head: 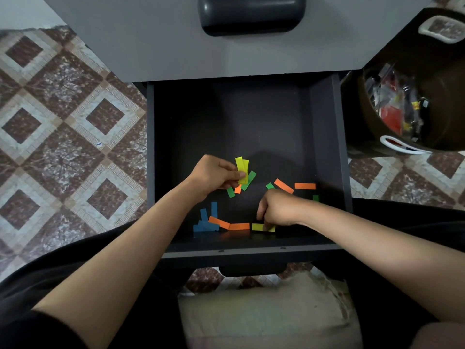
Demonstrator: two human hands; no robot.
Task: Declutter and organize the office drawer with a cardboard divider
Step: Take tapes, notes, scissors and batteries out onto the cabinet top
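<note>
A dark drawer (327, 137) stands pulled out below me, with small coloured paper strips scattered over its near half. My left hand (214, 176) pinches a bunch of strips (242, 170), yellow ones on top with green and orange behind. My right hand (279, 210) reaches down near the front wall, its fingertips pinching a yellow strip (258, 226). Blue strips (206, 220) lie in a heap at the front left, orange strips (239, 226) beside them. More orange strips (304, 186) and green bits lie at the right. No cardboard divider shows.
The grey cabinet top (176, 39) carries a dark padded object (251, 13). At the right stands a brown basket (427, 79) full of stationery. Patterned tile floor (63, 122) spreads to the left. A beige cushion (264, 316) lies under the drawer front.
</note>
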